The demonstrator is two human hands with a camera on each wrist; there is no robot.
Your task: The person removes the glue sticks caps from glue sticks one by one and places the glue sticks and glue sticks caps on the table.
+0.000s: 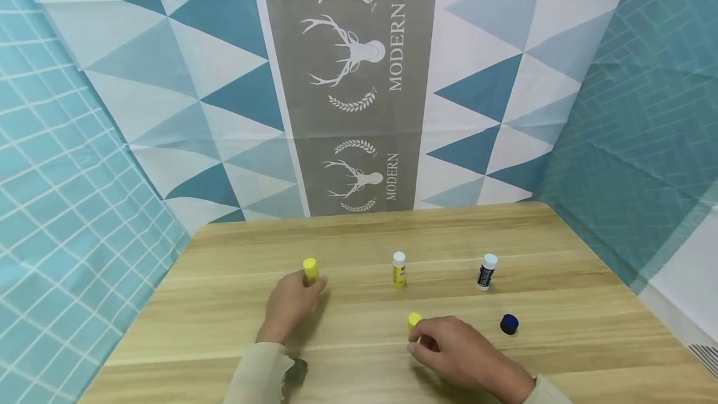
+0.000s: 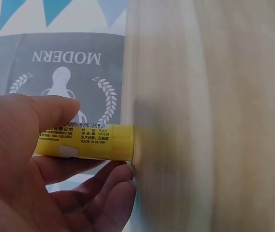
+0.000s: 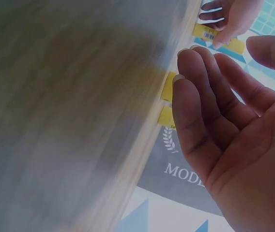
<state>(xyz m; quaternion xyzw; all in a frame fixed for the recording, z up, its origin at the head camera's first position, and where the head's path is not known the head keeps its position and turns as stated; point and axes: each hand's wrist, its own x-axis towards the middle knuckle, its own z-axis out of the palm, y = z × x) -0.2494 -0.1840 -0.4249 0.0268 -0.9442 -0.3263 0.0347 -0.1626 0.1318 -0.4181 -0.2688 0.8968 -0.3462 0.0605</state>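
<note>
My left hand [image 1: 293, 305] holds a yellow glue stick [image 1: 310, 269] upright on the wooden table, at the left. In the left wrist view, the printed glue stick [image 2: 99, 140] lies between the thumb and the curled fingers, one end against the tabletop. My right hand [image 1: 457, 351] hovers low at the front. Beside its fingertips stands a small yellow cylinder [image 1: 414, 318], partly hidden by the hand. In the right wrist view, the right hand [image 3: 229, 116] has loosely extended fingers with nothing between them and the thumb; yellow pieces show behind them.
A yellow glue stick with a white top [image 1: 399, 270] stands mid-table. Farther right is a black-and-white tube [image 1: 486, 273], also upright. A dark blue cap [image 1: 509, 324] lies right of the right hand. Patterned cloth [image 1: 359, 173] hangs along the table's back edge.
</note>
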